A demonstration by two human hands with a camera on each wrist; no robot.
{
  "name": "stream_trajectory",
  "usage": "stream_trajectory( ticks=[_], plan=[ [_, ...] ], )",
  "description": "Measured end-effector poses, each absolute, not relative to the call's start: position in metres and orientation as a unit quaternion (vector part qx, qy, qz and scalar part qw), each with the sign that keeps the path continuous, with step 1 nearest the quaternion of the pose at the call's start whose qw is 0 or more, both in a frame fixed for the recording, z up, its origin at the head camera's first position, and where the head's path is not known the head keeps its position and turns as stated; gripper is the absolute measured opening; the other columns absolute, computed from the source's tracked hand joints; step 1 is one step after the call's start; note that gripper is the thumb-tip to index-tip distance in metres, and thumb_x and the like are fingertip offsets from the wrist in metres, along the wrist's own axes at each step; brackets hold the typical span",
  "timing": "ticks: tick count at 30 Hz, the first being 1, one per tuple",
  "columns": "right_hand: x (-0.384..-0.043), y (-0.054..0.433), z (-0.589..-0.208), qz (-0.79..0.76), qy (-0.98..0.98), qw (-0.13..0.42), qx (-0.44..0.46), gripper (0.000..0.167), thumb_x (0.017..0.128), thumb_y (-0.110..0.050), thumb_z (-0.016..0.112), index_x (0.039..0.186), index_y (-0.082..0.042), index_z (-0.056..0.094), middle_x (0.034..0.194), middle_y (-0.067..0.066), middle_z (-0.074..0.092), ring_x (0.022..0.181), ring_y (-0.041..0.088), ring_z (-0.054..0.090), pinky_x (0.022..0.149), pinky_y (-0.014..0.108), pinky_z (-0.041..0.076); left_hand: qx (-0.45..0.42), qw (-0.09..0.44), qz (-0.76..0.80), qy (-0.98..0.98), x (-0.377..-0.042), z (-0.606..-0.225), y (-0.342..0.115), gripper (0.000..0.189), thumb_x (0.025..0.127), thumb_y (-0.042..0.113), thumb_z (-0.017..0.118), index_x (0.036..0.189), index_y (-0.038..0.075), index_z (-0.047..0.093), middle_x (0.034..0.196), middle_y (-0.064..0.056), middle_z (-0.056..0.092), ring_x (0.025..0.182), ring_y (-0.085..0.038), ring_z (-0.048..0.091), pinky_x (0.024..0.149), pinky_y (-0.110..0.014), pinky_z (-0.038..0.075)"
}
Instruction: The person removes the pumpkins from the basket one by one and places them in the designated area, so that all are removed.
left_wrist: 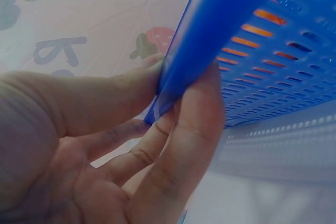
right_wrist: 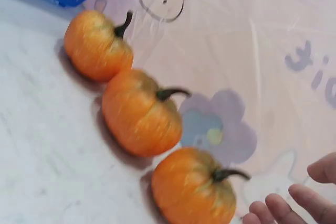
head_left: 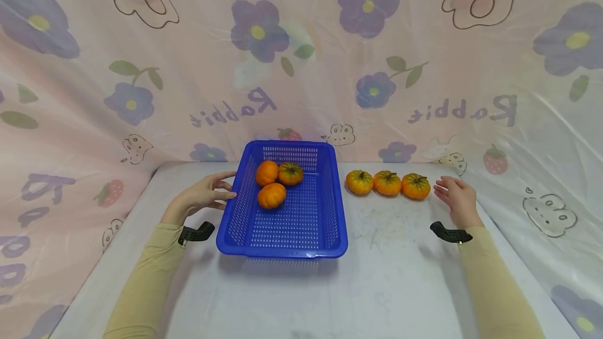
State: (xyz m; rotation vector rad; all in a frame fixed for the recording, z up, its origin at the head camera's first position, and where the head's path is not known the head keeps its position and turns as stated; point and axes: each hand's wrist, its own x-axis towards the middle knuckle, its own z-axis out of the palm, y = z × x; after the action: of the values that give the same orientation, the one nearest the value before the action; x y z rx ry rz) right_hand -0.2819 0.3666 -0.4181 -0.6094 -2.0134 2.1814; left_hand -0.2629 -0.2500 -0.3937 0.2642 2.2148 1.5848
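Note:
My left hand (head_left: pixel 202 195) pinches the left rim of a blue plastic basket (head_left: pixel 281 251) between thumb and fingers. In the left wrist view the thumb lies on one side of the rim (left_wrist: pixel 194 40) and the fingers on the other. Inside the basket, toward its back left, are three small pumpkins: one orange (head_left: pixel 267 173), one greenish (head_left: pixel 290 173), one orange in front (head_left: pixel 271 195). My right hand (head_left: pixel 458 198) is just right of the rightmost pumpkin (head_left: pixel 416 186) in a row of three, with fingers loosely bent and nothing held. Beside that one sit the middle pumpkin (head_left: pixel 387 183) and the left pumpkin (head_left: pixel 360 182).
The white tabletop (head_left: pixel 391 276) extends in front of the basket and the row. A patterned curtain (head_left: pixel 306 77) rises behind the table and along both sides. Each wrist wears a black camera mount, seen on the left (head_left: pixel 197 233) and right (head_left: pixel 450 233).

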Motion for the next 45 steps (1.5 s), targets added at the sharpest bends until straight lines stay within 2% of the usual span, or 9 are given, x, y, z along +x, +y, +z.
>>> stream_trajectory(
  ticks=[6, 13, 20, 25, 27, 31, 34, 39, 45],
  plan=[
    [-0.280, 0.350, -0.396, 0.706, -0.689, 0.053, -0.153, 0.072, 0.092, -0.047, 0.056, 0.144, -0.003, 0.033, 0.121, 0.005, 0.048, 0.120, 0.023, 0.046, 0.104, 0.031, 0.035, 0.095, 0.202, 0.567, 0.793, -0.262, -0.393, -0.249, 0.073, 0.093, 0.010, 0.063, 0.152, 0.008, 0.020, 0.110, -0.022, 0.051, 0.090, -0.027, 0.063, 0.080, -0.043, 0.056],
    [-0.283, 0.323, -0.373, 0.725, -0.684, 0.041, -0.069, 0.050, 0.095, -0.038, 0.056, 0.132, -0.006, 0.044, 0.125, 0.009, 0.049, 0.122, 0.026, 0.046, 0.107, 0.035, 0.032, 0.095, 0.202, 0.564, 0.795, -0.262, -0.393, -0.249, 0.073, 0.093, 0.010, 0.063, 0.153, 0.008, 0.020, 0.111, -0.023, 0.051, 0.090, -0.026, 0.063, 0.080, -0.042, 0.056],
    [-0.288, 0.295, -0.353, 0.713, -0.700, -0.028, -0.006, 0.068, 0.097, -0.039, 0.053, 0.147, -0.001, 0.027, 0.142, 0.018, 0.037, 0.129, 0.031, 0.042, 0.105, 0.036, 0.035, 0.098, 0.204, 0.567, 0.792, -0.261, -0.394, -0.250, 0.074, 0.094, 0.010, 0.062, 0.153, 0.008, 0.019, 0.110, -0.022, 0.052, 0.089, -0.026, 0.063, 0.080, -0.042, 0.056],
    [-0.299, 0.274, -0.349, 0.733, -0.677, -0.051, 0.029, 0.056, 0.097, -0.032, 0.055, 0.139, 0.001, 0.038, 0.134, 0.016, 0.050, 0.121, 0.029, 0.052, 0.104, 0.039, 0.037, 0.101, 0.200, 0.570, 0.791, -0.260, -0.394, -0.252, 0.074, 0.093, 0.010, 0.063, 0.153, 0.007, 0.019, 0.110, -0.023, 0.052, 0.088, -0.024, 0.064, 0.079, -0.041, 0.056],
    [-0.301, 0.266, -0.350, 0.733, -0.677, -0.053, 0.042, 0.048, 0.098, -0.030, 0.055, 0.134, -0.001, 0.044, 0.128, 0.014, 0.055, 0.120, 0.030, 0.053, 0.105, 0.042, 0.036, 0.106, 0.199, 0.569, 0.791, -0.260, -0.394, -0.253, 0.075, 0.093, 0.010, 0.063, 0.153, 0.006, 0.018, 0.111, -0.024, 0.052, 0.088, -0.024, 0.064, 0.079, -0.041, 0.056],
    [-0.303, 0.249, -0.352, 0.719, -0.688, -0.070, 0.072, 0.040, 0.099, -0.028, 0.053, 0.131, -0.005, 0.048, 0.128, 0.015, 0.055, 0.125, 0.036, 0.047, 0.107, 0.045, 0.033, 0.111, 0.201, 0.569, 0.790, -0.260, -0.395, -0.253, 0.075, 0.093, 0.010, 0.062, 0.153, 0.005, 0.017, 0.112, -0.025, 0.052, 0.088, -0.024, 0.064, 0.079, -0.041, 0.056],
    [-0.305, 0.235, -0.353, 0.716, -0.686, -0.088, 0.096, 0.040, 0.100, -0.026, 0.051, 0.133, -0.003, 0.045, 0.133, 0.020, 0.050, 0.128, 0.040, 0.042, 0.107, 0.045, 0.033, 0.113, 0.202, 0.567, 0.791, -0.261, -0.395, -0.252, 0.075, 0.094, 0.010, 0.062, 0.153, 0.005, 0.016, 0.111, -0.025, 0.052, 0.088, -0.024, 0.063, 0.079, -0.041, 0.056],
    [-0.310, 0.210, -0.353, 0.704, -0.690, -0.101, 0.137, 0.043, 0.101, -0.022, 0.051, 0.136, 0.000, 0.041, 0.134, 0.026, 0.047, 0.125, 0.039, 0.046, 0.105, 0.045, 0.035, 0.104, 0.200, 0.565, 0.794, -0.262, -0.394, -0.250, 0.074, 0.094, 0.011, 0.062, 0.153, 0.007, 0.018, 0.110, -0.023, 0.052, 0.089, -0.025, 0.063, 0.079, -0.041, 0.056],
    [-0.311, 0.184, -0.358, 0.674, -0.708, -0.120, 0.176, 0.047, 0.101, -0.023, 0.051, 0.139, 0.001, 0.039, 0.137, 0.027, 0.045, 0.125, 0.040, 0.045, 0.105, 0.045, 0.037, 0.096, 0.202, 0.564, 0.795, -0.263, -0.393, -0.249, 0.073, 0.094, 0.010, 0.062, 0.153, 0.008, 0.019, 0.110, -0.022, 0.052, 0.090, -0.026, 0.063, 0.079, -0.042, 0.056]
  ],
)
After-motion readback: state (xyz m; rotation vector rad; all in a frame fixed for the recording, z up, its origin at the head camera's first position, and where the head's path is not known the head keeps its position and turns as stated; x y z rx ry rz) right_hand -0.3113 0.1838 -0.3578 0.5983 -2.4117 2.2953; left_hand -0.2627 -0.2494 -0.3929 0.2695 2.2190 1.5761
